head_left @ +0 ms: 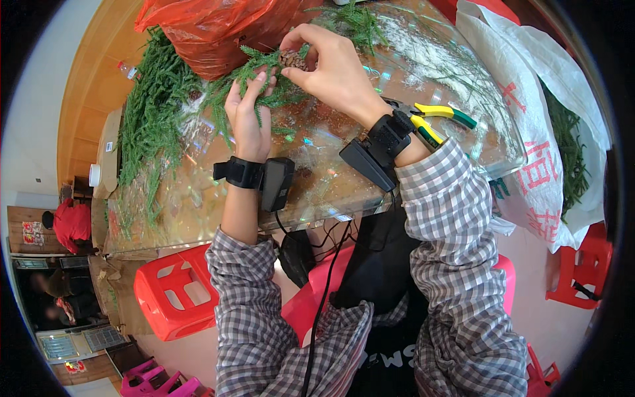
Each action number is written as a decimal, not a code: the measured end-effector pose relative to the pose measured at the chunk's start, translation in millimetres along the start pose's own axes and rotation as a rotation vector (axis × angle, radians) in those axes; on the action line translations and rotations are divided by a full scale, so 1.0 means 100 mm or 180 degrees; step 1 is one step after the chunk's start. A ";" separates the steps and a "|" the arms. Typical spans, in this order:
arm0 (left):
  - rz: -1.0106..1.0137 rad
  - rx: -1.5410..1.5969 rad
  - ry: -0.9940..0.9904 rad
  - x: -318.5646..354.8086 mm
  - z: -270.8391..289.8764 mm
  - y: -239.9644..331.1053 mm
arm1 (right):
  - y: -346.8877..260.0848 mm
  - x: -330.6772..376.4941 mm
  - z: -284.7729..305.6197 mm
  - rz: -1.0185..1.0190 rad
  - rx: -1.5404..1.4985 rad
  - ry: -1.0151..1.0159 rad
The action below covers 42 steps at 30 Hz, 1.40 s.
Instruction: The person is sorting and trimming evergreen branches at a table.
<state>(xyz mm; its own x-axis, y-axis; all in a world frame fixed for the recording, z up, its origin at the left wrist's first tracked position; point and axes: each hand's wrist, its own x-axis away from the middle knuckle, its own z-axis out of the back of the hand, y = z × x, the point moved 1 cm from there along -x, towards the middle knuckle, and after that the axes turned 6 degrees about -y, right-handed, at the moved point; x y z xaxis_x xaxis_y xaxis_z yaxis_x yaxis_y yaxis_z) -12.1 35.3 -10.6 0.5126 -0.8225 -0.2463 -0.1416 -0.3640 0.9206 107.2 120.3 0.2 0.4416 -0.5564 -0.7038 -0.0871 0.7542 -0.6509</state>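
My left hand (249, 119) is closed on a green artificial pine sprig (246, 66), thumb and fingers pinching it near the far side of the table. Close to its right, my right hand (336, 71) curls thumb and forefinger round a brown pine cone (292, 61), which sits against the sprig's needles. Part of the cone is hidden behind the fingers. Just beyond my right wrist lies a pair of pliers (436, 118) with yellow and green handles. Each wrist wears a black strap with a small dark box.
A large red plastic bag (218, 30) stands beyond my hands. Green pine branches (149, 109) pile up on the left. White powder (430, 56) is scattered at the table's far right. A white woven sack (529, 86) holds more greenery. Red stools (149, 294) stand below the table edge.
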 end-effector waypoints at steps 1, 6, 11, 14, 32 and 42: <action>-0.0002 -0.0002 0.0002 0.00 0.01 0.00 | -0.01 0.00 0.00 0.0074 0.0013 -0.0022; -0.0001 -0.0043 0.0058 0.00 0.01 0.02 | -0.07 -0.01 0.01 0.0348 0.0065 -0.0110; -0.0028 -0.0138 -0.0018 0.01 0.02 0.03 | -0.06 0.00 -0.03 0.0464 0.0235 -0.0248; -0.0071 -0.0285 -0.0082 0.02 -0.02 0.05 | -0.06 0.01 -0.02 0.0431 0.0149 -0.0078; 0.0329 -0.0016 0.0425 0.13 -0.13 0.17 | -0.11 0.01 -0.03 0.0515 -0.0018 -0.0043; 0.0336 0.0026 -0.0058 0.11 -0.02 0.14 | -0.18 0.00 0.02 0.0680 0.0087 -0.0370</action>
<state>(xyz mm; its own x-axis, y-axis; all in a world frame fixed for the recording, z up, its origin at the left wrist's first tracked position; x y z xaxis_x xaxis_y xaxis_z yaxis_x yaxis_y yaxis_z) -6.7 22.5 0.6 0.4790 -0.8643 -0.1536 -0.2010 -0.2783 0.9392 110.7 107.4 12.4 0.5156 -0.3408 -0.7862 -0.1660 0.8604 -0.4818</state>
